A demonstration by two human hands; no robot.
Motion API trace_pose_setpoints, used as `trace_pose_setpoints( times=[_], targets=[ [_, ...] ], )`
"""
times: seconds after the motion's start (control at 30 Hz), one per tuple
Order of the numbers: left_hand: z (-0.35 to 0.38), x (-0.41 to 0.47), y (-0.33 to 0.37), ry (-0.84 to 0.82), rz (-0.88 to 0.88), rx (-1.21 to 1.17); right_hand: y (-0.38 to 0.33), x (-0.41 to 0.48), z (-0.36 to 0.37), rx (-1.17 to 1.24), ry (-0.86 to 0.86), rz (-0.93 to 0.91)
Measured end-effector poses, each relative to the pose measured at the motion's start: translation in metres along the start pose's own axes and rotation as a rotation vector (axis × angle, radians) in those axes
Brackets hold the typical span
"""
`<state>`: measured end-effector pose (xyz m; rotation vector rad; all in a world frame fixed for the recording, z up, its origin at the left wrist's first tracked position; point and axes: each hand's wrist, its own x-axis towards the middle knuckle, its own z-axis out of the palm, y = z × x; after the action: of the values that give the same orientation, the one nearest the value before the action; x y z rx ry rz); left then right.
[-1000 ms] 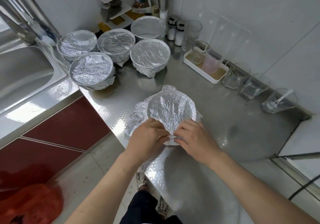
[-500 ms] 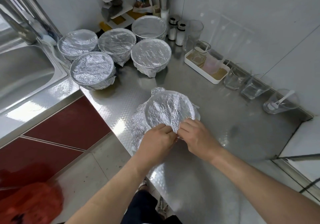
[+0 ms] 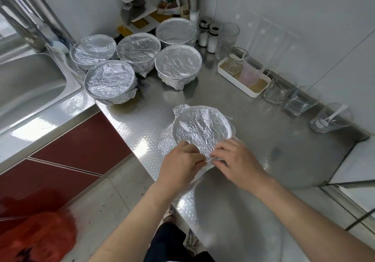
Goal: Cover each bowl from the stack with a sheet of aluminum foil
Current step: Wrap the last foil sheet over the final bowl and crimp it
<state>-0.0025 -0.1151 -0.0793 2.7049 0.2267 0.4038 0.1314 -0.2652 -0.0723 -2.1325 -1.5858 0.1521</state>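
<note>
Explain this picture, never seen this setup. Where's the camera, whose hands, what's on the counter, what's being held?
There is no machine here: a person works with two bare hands. The one picture comes from a wide-angle camera worn on the person's head, looking forward and down.

The left hand and right hand meet at the near edge of a foil sheet, pinching it with curled fingers. The sheet is draped over a bowl, which it hides.

All this stands on a steel counter. Behind, beside the sink, stand five covered bowls, already wrapped. Along the wall are a white tray holding cups, and several glasses.
</note>
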Motion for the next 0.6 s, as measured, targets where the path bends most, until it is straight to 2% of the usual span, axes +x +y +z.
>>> trace_pose_setpoints(
  times=[0.37, 0.5, 0.6],
  targets=[
    [0.013, 0.004, 0.005, 0.096, 0.107, 0.146, 0.0, 0.008, 0.01, -0.166, 0.023, -0.139],
    [0.018, 0.01, 0.017, 0.169, 0.059, 0.177, 0.009, 0.013, 0.004, -0.156, 0.042, -0.171],
    [0.023, 0.02, 0.028, 0.16, -0.005, 0.131, 0.019, 0.01, -0.004, -0.133, 0.068, -0.144]
  ],
)
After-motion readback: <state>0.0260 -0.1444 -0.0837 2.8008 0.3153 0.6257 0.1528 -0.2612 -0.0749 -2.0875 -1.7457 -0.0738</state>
